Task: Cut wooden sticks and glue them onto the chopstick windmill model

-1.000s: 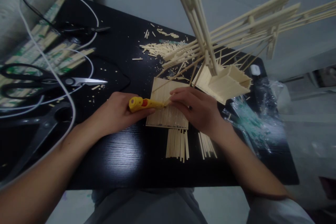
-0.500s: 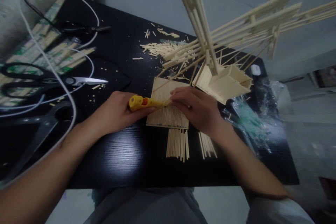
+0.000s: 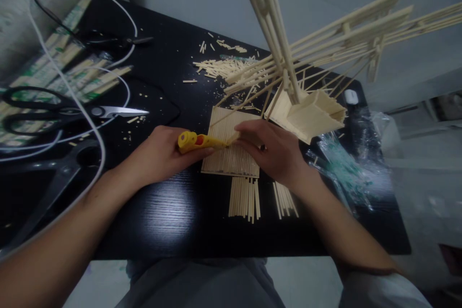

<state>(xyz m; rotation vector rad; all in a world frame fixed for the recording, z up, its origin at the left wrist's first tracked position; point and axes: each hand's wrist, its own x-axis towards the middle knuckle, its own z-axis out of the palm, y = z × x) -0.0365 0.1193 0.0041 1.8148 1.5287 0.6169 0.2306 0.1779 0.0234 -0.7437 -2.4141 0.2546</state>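
Observation:
My left hand [image 3: 160,154] is closed around a yellow glue tube [image 3: 199,141] whose tip points right over a flat panel of glued bamboo sticks [image 3: 226,159] on the black table [image 3: 162,221]. My right hand [image 3: 272,149] rests on the panel's right part, its fingers curled and pinched near the tube's tip. What they pinch is too small to make out. A tall bamboo stick structure [image 3: 306,57] with a box-shaped base stands just behind the panel.
Loose cut sticks [image 3: 244,197] lie in front of the panel and a pile of stick offcuts [image 3: 216,65] lies behind. Black-handled scissors [image 3: 68,113], a white cable [image 3: 72,101] and packs of chopsticks [image 3: 54,57] are at the left. Crumpled plastic wrap [image 3: 346,168] is at the right.
Almost nothing: my right hand's fingers have shifted slightly on the panel, and the glue tube stays in place.

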